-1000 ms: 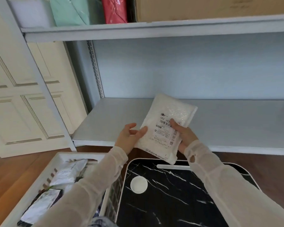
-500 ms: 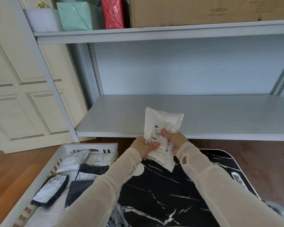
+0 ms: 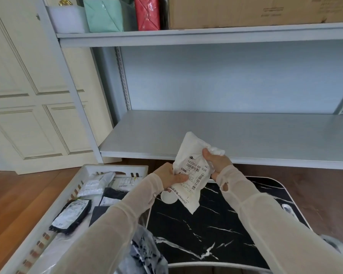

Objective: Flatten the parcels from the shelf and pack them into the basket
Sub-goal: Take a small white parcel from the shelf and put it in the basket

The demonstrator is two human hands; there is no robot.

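- White plastic parcel [image 3: 194,175] sits tilted in both of my hands, its printed label with barcodes facing me.
- My left hand [image 3: 169,176] grips the parcel's lower left edge, fingers curled behind it and the thumb laid across the label.
- My right hand [image 3: 217,162] clutches the upper right corner, closed tightly enough that the plastic bunches out above the fingers.
- From my seat I see the parcel held up over the far edge of the black marble-patterned table [image 3: 196,230], in front of the grey lower shelf [image 3: 226,135].
- Its bottom corner hangs just beside a small white disc [image 3: 166,197] on the table.
- Left of the table stands the white basket [image 3: 115,168]. Inside lie a black parcel [image 3: 70,216] with a white label, a pale parcel [image 3: 94,184] further back, and more flat packets partly hidden by my left sleeve.
- The upper shelf [image 3: 206,37] carries a mint-green bag [image 3: 103,15], a red bag [image 3: 148,12] and a cardboard box [image 3: 255,11].
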